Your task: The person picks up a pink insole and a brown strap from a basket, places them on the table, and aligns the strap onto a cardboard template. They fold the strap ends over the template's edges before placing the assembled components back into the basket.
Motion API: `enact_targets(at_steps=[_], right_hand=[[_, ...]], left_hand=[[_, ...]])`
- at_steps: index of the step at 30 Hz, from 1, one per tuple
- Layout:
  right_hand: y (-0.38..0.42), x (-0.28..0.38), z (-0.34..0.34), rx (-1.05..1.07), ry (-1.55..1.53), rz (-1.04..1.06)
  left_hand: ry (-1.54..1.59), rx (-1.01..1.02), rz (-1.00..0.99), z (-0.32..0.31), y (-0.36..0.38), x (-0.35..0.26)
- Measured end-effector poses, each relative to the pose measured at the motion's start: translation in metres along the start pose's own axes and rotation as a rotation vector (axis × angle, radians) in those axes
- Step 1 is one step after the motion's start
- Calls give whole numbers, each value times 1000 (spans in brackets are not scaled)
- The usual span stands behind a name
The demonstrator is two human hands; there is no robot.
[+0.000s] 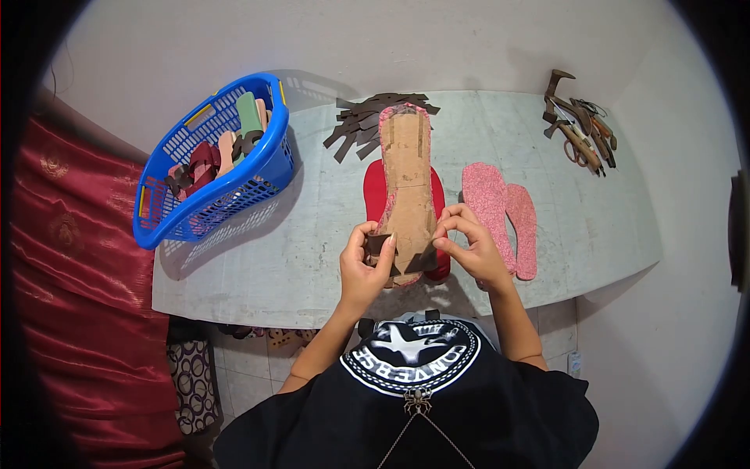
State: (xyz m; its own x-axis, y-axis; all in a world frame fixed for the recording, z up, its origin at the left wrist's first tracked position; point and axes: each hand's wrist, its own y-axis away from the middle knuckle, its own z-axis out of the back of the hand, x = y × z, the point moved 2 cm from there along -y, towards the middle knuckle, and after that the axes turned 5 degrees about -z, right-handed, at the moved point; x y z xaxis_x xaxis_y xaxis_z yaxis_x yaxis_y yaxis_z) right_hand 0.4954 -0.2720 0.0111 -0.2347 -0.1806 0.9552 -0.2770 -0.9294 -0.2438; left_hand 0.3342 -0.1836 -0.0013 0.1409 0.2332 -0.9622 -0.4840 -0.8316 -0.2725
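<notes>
A long cardboard-brown insole [407, 176] with a pink fuzzy edge lies lengthwise on a red sole [375, 191] in the middle of the grey table [312, 234]. My left hand [363, 266] pinches a dark brown strap piece [380, 244] against the insole's near end. On the other side, my right hand [471, 244] presses a second dark strap end [422, 262] onto the same end. Both hands grip the insole's heel area.
A blue plastic basket [211, 160] holding sandal parts sits at the table's left. Several dark brown strap pieces [359, 121] are piled at the back. Two pink insoles [500, 215] lie to the right. Tools [580, 133] rest at the far right corner. Red cloth [70, 258] hangs left.
</notes>
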Motion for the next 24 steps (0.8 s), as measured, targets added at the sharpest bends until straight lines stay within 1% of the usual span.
enact_targets(at_steps=[4,5,7,11,13,17,19,20,22,23,24], right_hand=[[-2,3,-2,-91,105,2],[-3,4,-3,-90,104,1],[-3,5,-2,-109,238,44],[-4,8,-5,-141,318,38],[-5,8,-6,-184,358,67],[-5,9,-6,-175,362,80],[-4,8,-8,-165,274,27],[-3,7,-9,-166,274,27],[-3,-2,-14,-210,136,3],[-3,-9,-17,-207,136,4],[-3,-14,-20,-230,40,14]], left_hand=[[-46,27,-24,-2,0,-3],[-46,26,-23,-2,0,-3],[-68,50,-47,-3,-1,-4],[-56,32,-24,-4,-2,-2],[-67,42,-54,-5,-1,-3],[-1,35,-18,-5,0,-2],[-14,43,-12,-5,0,-2],[-14,44,-12,-5,0,-2],[11,30,-25,-5,1,-1],[10,27,-25,-5,1,-2],[20,19,-34,-6,2,-3]])
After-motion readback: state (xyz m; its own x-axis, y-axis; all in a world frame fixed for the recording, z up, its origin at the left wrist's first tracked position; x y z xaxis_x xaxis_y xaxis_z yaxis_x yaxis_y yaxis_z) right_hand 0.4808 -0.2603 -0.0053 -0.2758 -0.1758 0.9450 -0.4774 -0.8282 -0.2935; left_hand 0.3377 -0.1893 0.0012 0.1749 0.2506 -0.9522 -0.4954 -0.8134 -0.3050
